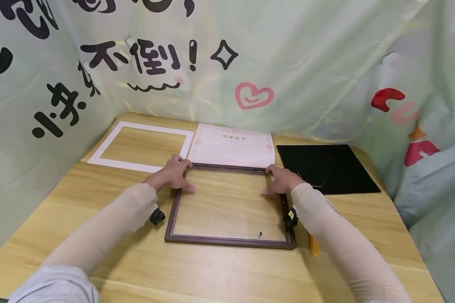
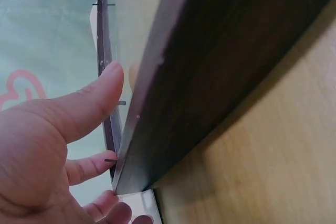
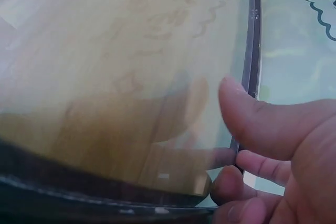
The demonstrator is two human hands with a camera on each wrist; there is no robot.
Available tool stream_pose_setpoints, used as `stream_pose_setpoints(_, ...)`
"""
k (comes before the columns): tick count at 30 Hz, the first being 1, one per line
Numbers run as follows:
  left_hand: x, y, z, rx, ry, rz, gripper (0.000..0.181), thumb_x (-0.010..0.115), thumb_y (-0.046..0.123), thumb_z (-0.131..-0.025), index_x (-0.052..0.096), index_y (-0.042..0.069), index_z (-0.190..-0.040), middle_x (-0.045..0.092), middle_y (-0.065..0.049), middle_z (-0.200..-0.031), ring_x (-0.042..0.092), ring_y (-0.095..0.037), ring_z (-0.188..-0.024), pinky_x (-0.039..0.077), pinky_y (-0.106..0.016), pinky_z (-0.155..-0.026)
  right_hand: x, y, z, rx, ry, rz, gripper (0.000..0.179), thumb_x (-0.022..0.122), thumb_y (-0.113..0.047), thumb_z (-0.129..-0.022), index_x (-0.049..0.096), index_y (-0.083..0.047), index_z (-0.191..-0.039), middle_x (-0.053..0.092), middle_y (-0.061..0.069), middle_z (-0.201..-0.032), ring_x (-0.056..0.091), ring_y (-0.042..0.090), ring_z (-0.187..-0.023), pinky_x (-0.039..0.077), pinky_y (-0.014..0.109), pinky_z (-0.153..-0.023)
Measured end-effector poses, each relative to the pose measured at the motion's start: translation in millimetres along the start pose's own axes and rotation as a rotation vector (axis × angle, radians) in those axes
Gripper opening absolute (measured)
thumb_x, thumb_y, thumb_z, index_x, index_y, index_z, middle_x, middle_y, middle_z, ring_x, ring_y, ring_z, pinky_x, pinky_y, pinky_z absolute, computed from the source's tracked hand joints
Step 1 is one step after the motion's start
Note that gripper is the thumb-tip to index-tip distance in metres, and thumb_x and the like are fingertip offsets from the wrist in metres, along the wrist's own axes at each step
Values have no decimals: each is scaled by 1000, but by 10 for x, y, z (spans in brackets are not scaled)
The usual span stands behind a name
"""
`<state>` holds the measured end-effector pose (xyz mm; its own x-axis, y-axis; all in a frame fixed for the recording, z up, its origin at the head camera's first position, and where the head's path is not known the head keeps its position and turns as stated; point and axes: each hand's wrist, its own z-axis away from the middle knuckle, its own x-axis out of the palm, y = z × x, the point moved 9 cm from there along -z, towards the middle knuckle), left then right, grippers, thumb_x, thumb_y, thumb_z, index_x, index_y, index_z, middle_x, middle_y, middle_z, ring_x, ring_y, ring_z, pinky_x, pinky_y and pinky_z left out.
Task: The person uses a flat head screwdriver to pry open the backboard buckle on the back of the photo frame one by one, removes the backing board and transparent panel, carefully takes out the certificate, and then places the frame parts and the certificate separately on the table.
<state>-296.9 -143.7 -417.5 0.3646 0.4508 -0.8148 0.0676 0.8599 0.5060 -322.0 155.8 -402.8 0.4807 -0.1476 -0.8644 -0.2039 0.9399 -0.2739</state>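
Note:
A dark brown picture frame (image 1: pixel 227 242) lies on the table with a clear, reflecting sheet (image 3: pixel 131 77) inside it. Small dark metal tabs (image 2: pixel 122 103) stick out from its rim. At the far left corner, my left hand (image 1: pixel 174 173) touches the frame with its fingertips, the thumb (image 2: pixel 100 95) stretched out over the inside. My right hand (image 1: pixel 284 180) is at the far right corner in a like way. Its fingers (image 3: pixel 262 165) touch the rim, while the thumb (image 3: pixel 241 111) appears slightly above the sheet.
Behind the frame lie a white mat border (image 1: pixel 110 141) and a pale pink printed certificate (image 1: pixel 233 145). A black backing board (image 1: pixel 326 168) is to the right. An orange handle (image 1: pixel 314 246) shows partly beneath my right forearm. Printed cloth (image 1: pixel 212 80) hangs behind the table.

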Motion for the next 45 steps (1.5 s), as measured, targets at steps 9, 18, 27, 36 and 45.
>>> stream_pose_setpoints(9,15,13,-6,14,21,-5,84,87,33,-72,45,1,-137,23,-25,-138,26,-42,-128,33,-51,-104,-19,-6,4,6,30,22,58,63,-39,-94,43,-6,-137,59,22,-123,56,37,-110,44,50,-90)
stream_pose_setpoints(18,16,41,-32,5,7,-44,79,82,38,-77,46,3,-138,23,-26,-141,24,-41,-130,33,-53,-103,-82,17,50,34,86,49,35,57,-37,-97,57,-10,-118,65,14,-107,59,31,-94,44,55,-84)
stream_pose_setpoints(27,20,231,45,57,-14,-112,76,76,40,-83,44,2,-140,38,-23,-137,34,-39,-123,34,-52,-97,-211,2,254,-31,126,-198,27,59,-26,-97,60,-1,-87,58,6,-66,51,15,-57,43,30,-55)
stream_pose_setpoints(36,96,326,53,28,-64,-167,84,80,46,-77,46,0,-139,46,-24,-131,39,-39,-119,38,-51,-95,42,-55,464,46,52,-308,72,55,-44,-96,38,11,-141,39,28,-144,39,44,-130,39,54,-101)
stream_pose_setpoints(45,-13,139,67,-141,16,73,82,70,43,-87,34,-9,-139,34,-33,-137,35,-45,-124,38,-54,-99,100,-80,505,61,95,-456,82,58,-44,-95,26,12,-145,54,15,-100,47,26,-83,40,42,-84)
